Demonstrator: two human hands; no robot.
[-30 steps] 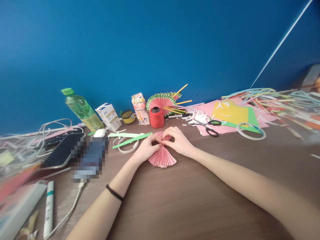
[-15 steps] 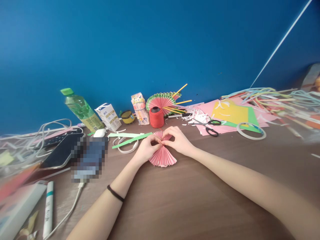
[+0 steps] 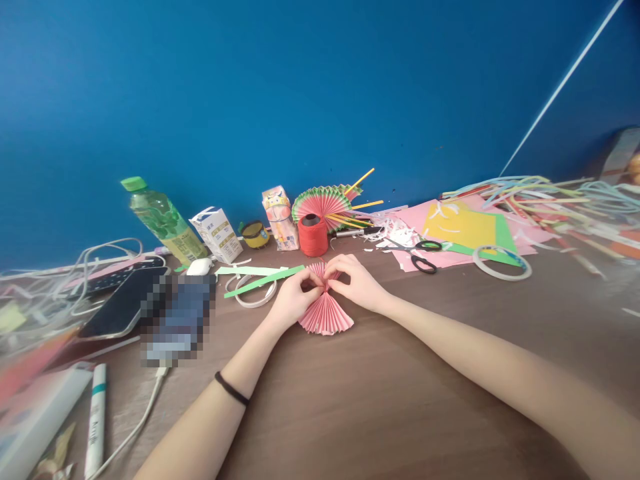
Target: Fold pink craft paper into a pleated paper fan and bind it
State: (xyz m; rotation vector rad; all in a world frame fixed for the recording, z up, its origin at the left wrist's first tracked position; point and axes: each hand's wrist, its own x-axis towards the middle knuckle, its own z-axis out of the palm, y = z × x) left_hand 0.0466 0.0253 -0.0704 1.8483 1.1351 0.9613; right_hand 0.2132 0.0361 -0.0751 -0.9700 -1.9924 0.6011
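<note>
A pink pleated paper fan [image 3: 326,315], pinched at its middle so that both ends flare out, lies on the brown table. My left hand [image 3: 294,293] grips its narrow waist from the left, thumb and fingers closed. From the right, my right hand [image 3: 356,283] pinches the same waist between thumb and fingertips. Any small thing between the fingertips is too small to make out. Just behind the hands stands a spool of red thread [image 3: 313,239]. Left of my left hand, a green paper strip [image 3: 265,281] lies over a roll of tape [image 3: 254,300].
Behind the spool leans a pink-and-green pleated fan [image 3: 320,200]. Black-handled scissors [image 3: 425,257], coloured paper [image 3: 460,223] and another tape roll [image 3: 502,262] lie to the right. On the left are a green-capped bottle [image 3: 165,220], a carton [image 3: 219,235], a phone [image 3: 183,317] and a marker [image 3: 97,420].
My right fingertips have shifted very slightly at the fan's waist. Otherwise the fan, my left hand and the things on the table look the same.
</note>
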